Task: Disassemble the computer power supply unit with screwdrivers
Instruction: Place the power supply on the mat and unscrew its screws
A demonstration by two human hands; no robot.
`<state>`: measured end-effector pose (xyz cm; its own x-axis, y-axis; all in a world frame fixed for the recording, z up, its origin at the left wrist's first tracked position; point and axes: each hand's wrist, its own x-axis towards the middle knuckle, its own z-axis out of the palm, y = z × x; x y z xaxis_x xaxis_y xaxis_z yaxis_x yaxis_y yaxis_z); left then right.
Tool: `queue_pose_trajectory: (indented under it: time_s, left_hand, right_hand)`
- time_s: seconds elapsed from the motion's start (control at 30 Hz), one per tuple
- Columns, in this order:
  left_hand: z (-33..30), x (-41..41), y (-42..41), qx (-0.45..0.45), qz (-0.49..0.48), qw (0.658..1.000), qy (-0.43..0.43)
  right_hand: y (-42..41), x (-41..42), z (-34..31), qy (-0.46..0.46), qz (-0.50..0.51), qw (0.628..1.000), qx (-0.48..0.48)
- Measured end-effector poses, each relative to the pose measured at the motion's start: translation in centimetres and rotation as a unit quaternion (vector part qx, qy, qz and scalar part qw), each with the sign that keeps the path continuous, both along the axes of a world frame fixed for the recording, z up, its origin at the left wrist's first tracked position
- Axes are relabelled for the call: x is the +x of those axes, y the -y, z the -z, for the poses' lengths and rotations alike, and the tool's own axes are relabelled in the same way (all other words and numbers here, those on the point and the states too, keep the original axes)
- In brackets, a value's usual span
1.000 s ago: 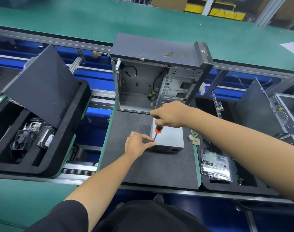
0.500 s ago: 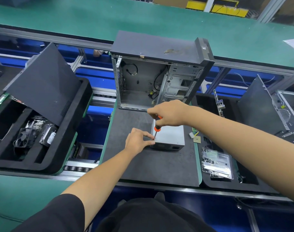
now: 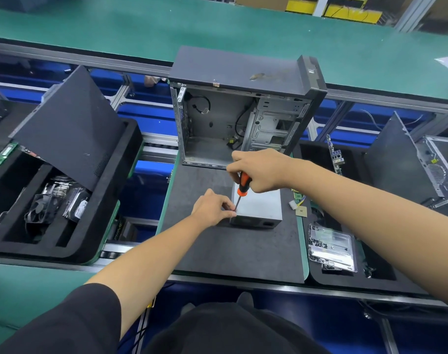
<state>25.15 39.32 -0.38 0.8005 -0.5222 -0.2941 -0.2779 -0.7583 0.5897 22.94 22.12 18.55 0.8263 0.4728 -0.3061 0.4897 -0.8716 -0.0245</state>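
A: Containers first. Black foam tray [image 3: 72,251], well left of the left hand [image 3: 212,209]: holds a black fan [image 3: 40,209], a finned heatsink [image 3: 58,186] and a drive with a white label [image 3: 77,209]; a dark side panel [image 3: 69,126] leans over its far part.

B: Right side?

A: Second black foam tray [image 3: 386,284], below the right forearm: a clear plastic box [image 3: 331,247] with small metal bits along its edges. An open computer case [image 3: 243,111] stands just beyond the right hand [image 3: 262,172]; only loose black cables show inside.

B: The task item?

A: Power supply unit [image 3: 258,208], a plain grey metal box, lies on the dark mat [image 3: 230,251], directly under the right hand and touching the left fingertips. Dark near face with a socket.

B: Hands?

A: Right hand curled round the orange-and-black handle of the screwdriver [image 3: 240,192], shaft angled down to the unit's near-left corner. Left hand pinches at the shaft tip there; whether a screw sits between the fingers, cannot tell.

B: Writing?

A: Pale letters on a part left of the mat, too small to read.
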Motion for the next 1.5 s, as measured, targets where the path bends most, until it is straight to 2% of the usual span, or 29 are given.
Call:
queue_pose_trajectory:
  time_s: [0.53,0.67,0.9,1.23,1.5]
  left_hand:
    - [-1.3,0.4,1.4,0.050,0.067,0.996,-0.010]
    - [-1.6,0.5,2.0,0.080,0.099,0.992,0.014]
    - [-0.8,1.4,-0.4,0.020,0.010,1.000,-0.013]
    - [2.0,0.6,-4.0,0.187,0.032,0.979,0.070]
    - [2.6,0.2,-3.3,0.235,0.061,0.967,0.082]
  right_hand:
    - [0.9,-0.2,0.4,-0.009,0.010,0.999,-0.036]
    - [1.0,-0.2,0.6,-0.010,0.010,0.999,-0.041]
    - [1.5,-0.1,0.6,-0.021,0.014,0.999,-0.029]
    - [2.4,0.1,1.0,-0.047,0.030,0.998,0.009]
    - [3.6,0.3,1.2,-0.064,0.042,0.996,0.047]
